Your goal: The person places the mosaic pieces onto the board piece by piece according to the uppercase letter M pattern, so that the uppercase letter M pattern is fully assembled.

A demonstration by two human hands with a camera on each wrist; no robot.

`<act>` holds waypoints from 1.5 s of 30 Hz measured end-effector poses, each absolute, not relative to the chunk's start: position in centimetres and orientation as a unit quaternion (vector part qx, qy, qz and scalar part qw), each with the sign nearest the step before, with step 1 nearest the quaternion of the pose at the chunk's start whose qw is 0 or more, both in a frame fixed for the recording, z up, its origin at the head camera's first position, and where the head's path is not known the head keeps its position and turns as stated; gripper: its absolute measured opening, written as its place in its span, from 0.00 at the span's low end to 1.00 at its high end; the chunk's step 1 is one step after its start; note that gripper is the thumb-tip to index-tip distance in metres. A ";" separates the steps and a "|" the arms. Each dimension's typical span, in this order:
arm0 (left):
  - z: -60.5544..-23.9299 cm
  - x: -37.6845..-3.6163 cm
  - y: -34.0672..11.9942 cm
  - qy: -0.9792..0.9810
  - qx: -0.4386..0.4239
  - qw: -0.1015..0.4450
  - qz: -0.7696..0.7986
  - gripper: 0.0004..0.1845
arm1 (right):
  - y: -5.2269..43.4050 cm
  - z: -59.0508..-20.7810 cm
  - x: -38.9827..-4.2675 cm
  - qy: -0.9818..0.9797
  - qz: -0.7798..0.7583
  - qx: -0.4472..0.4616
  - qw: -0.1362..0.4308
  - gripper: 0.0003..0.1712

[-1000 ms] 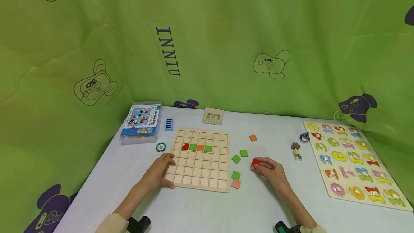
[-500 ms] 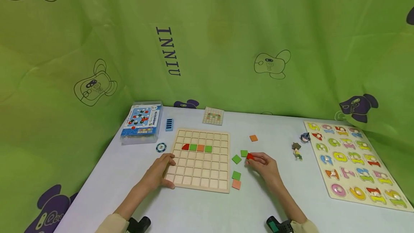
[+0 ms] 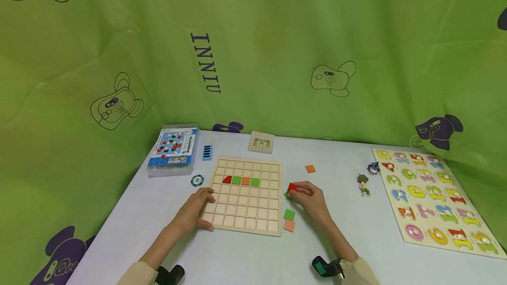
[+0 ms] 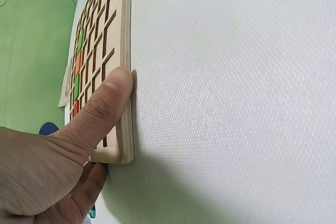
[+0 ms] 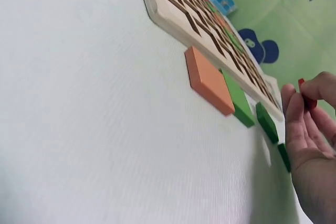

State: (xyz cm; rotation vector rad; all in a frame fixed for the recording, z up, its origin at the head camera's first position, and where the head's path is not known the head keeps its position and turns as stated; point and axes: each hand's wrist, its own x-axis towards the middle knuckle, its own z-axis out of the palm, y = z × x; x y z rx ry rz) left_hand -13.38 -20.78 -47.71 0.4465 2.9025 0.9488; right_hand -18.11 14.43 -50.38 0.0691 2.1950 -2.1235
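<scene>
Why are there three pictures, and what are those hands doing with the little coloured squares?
These are one person's two hands, filmed by three cameras at once. The big picture comes from a camera on the person's head, looking down at a white table. The other two come from cameras on each wrist, so they look sideways and very close.

The left hand rests on the corner of a wooden grid board, thumb on its edge. The right hand pinches a red tile beside the board. Loose green tiles and orange tiles lie nearby. A number puzzle sits on the right, a blue box on the left.
</scene>
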 end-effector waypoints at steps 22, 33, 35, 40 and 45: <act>-48.0 -13.6 -20.5 0.942 0.139 0.030 0.305 0.35 | 10.2 -49.7 -20.0 0.759 -0.648 -0.066 0.027 0.16; -47.8 -13.8 -20.6 0.944 0.137 0.035 0.299 0.35 | 10.0 -49.6 -21.2 0.811 -0.565 -0.150 0.002 0.16; -47.8 -13.7 -20.6 0.944 0.136 0.037 0.299 0.35 | 9.9 -49.6 -21.3 0.824 -0.546 -0.153 -0.003 0.14; -47.7 -13.6 -20.5 0.943 0.131 0.039 0.302 0.35 | 10.1 -50.8 -21.8 0.817 -0.537 -0.205 -0.039 0.11; -47.6 -13.5 -20.5 0.943 0.131 0.037 0.304 0.35 | 9.5 -51.0 -22.1 0.829 -0.521 -0.198 -0.046 0.10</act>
